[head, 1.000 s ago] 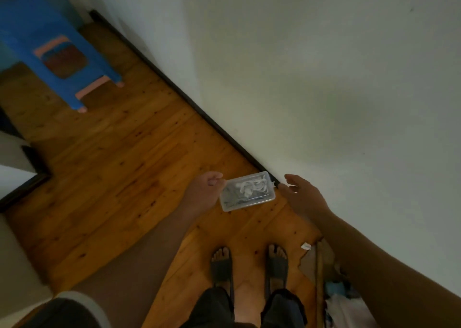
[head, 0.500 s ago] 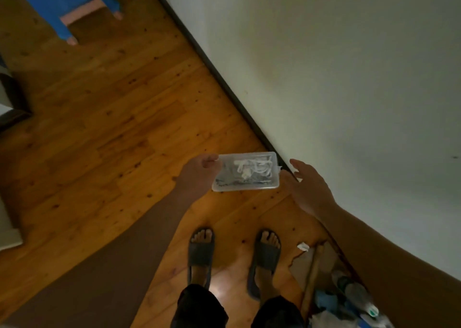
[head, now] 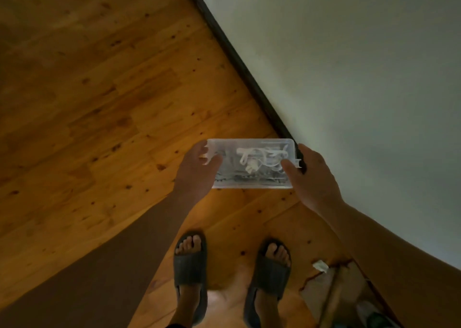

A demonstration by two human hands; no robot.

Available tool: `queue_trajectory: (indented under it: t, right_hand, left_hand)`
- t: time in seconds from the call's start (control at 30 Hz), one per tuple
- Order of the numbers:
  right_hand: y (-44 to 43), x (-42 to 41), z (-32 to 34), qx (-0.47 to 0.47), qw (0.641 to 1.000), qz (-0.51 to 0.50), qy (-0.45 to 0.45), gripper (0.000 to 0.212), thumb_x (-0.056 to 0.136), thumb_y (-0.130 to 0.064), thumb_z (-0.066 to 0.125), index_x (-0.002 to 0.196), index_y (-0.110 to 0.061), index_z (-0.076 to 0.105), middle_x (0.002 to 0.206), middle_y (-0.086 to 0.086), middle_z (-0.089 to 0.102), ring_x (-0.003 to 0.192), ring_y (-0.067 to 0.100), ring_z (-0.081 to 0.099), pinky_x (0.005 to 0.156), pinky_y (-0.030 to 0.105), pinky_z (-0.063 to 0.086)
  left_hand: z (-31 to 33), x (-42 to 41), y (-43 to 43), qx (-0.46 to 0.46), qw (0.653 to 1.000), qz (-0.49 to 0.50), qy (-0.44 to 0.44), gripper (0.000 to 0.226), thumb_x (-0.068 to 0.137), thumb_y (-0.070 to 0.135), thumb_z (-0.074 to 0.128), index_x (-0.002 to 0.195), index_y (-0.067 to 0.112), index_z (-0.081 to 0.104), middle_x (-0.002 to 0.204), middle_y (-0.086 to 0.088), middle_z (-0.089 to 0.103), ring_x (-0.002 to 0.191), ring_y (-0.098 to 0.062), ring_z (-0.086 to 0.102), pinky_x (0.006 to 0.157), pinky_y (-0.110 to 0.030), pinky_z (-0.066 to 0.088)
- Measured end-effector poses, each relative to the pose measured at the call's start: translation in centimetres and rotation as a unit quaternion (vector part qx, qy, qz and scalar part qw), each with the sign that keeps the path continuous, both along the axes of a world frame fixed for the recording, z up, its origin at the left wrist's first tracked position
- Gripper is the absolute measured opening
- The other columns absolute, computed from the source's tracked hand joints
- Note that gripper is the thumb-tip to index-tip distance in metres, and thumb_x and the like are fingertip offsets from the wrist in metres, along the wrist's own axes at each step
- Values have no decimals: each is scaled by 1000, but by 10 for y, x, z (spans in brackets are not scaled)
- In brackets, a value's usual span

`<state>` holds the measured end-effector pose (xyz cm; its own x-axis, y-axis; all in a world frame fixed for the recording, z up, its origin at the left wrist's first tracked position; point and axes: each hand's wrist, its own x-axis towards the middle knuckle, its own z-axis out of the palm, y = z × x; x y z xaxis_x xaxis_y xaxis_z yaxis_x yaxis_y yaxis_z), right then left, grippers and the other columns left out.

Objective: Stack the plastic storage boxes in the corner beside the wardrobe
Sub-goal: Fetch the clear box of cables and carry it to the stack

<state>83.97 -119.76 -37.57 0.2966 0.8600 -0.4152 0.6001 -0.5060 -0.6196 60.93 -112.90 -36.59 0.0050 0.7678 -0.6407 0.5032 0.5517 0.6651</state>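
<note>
Now, beyond the slippers (head: pixel 190 265), the clear plastic box (head: pixel 252 164) hangs over the floor (head: pixel 99 103), long axis running nine to three o'clock, the left hand (head: pixel 197 170) gripping its nine o'clock end and the right hand (head: pixel 314 175) its three o'clock end. Farther off the dark skirting (head: pixel 239 61) runs toward eleven o'clock; no wardrobe corner shows, so I cannot tell its bearing.
</note>
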Motion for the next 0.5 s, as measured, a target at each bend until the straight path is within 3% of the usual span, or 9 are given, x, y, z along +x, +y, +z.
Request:
queue_trajectory:
  t: [0.1,0.2,0.3,0.5]
  right_hand:
    - [5,-1,-35,2,1000,2,-8,58,91,-52,47,139,-21,40,131,4,50,112,17,55,80,32,55]
    - [6,0,-65,-4,1000,3,-9,62,90,-54,45,141,-19,37,135,5,49,120,22,50,90,45,51]
    - [3,-2,-88,-9,999,3,-36,66,91,-56,43,145,-20,31,144,7,40,130,25,40,100,50,43]
    - [3,-3,-122,-6,995,18,-97,74,90,-59,41,150,-22,18,155,7,22,140,28,23,106,49,31]
  left_hand:
    - [-35,0,-1,47,997,-46,34,64,95,43,54,151,30,25,155,5,29,136,-18,36,104,-40,39]
    - [-63,-4,-2,88,989,-90,83,68,95,46,53,152,29,20,159,5,20,143,-18,25,114,-42,29]
    - [-85,-7,-3,119,970,-152,148,71,95,48,51,154,27,17,160,4,16,146,-18,16,115,-34,17]
    - [-118,-5,0,146,939,-210,230,81,92,55,49,155,24,9,163,2,5,148,-21,4,117,-44,13]
